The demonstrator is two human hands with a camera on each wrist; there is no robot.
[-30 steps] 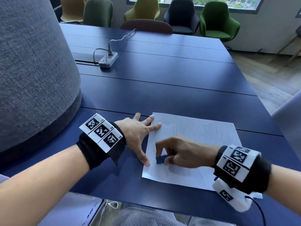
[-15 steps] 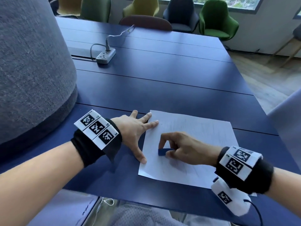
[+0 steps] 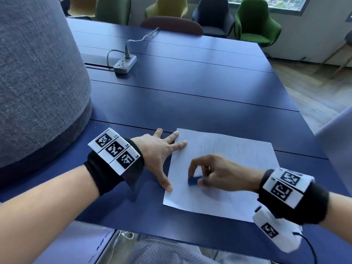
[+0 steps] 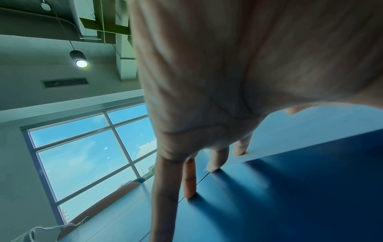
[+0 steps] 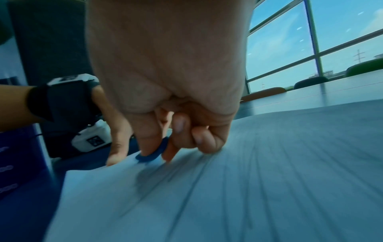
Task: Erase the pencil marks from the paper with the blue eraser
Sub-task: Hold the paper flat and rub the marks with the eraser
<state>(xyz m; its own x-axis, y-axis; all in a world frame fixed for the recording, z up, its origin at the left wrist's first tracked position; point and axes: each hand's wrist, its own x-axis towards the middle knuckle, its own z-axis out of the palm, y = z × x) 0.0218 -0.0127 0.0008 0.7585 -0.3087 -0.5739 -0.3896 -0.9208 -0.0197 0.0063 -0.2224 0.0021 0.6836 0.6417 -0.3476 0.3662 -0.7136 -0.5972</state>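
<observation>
A white sheet of paper (image 3: pixel 234 155) with faint pencil strokes lies on the dark blue table (image 3: pixel 190 96). My right hand (image 3: pixel 198 178) pinches the small blue eraser (image 3: pixel 194 180) between thumb and fingers and presses it on the paper's left part; the eraser (image 5: pixel 154 153) shows again in the right wrist view, on the paper (image 5: pixel 248 188). My left hand (image 3: pixel 163 153) lies flat with fingers spread, thumb and fingertips holding down the paper's left edge. In the left wrist view two fingertips (image 4: pixel 240 150) rest on the paper's corner (image 4: pixel 311 131).
A grey power strip (image 3: pixel 124 64) with its cable lies far back on the table. A large grey fabric column (image 3: pixel 34 82) stands at the left. Chairs (image 3: pixel 255 21) line the far edge. The table's near edge runs just below the paper.
The right hand with the eraser has slid slightly back and forth over the paper's left part. The left hand has stayed pressed on the paper's edge.
</observation>
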